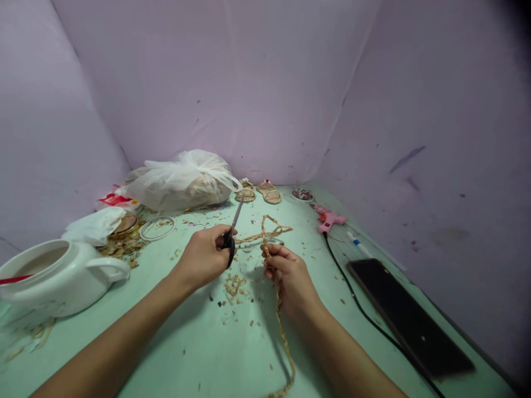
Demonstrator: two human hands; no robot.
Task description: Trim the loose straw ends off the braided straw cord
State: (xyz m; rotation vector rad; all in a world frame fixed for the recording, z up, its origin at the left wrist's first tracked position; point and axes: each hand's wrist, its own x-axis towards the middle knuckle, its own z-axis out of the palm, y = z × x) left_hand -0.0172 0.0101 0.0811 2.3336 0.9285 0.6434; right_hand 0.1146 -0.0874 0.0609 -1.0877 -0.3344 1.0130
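Observation:
My left hand (207, 251) is closed round the black handles of a pair of scissors (238, 213), whose blades point up and away from me. In my right hand (288, 271) a braided straw cord (280, 318) is pinched between thumb and fingers. The cord's far part bends into a loop on the table beyond my hands, and its near part trails down toward the front edge. Small straw scraps (235, 287) lie between my forearms. Two small woven straw sandal shapes (269, 192) sit at the back by the wall.
At the left stand a white pot (78, 282), a white ring (157, 228) and a stuffed plastic bag (186, 179). On the right lie a pink glue gun (329, 219) with its black cord, a marker (357, 242) and a dark phone (410, 315). A small dish (302, 194) is at the back.

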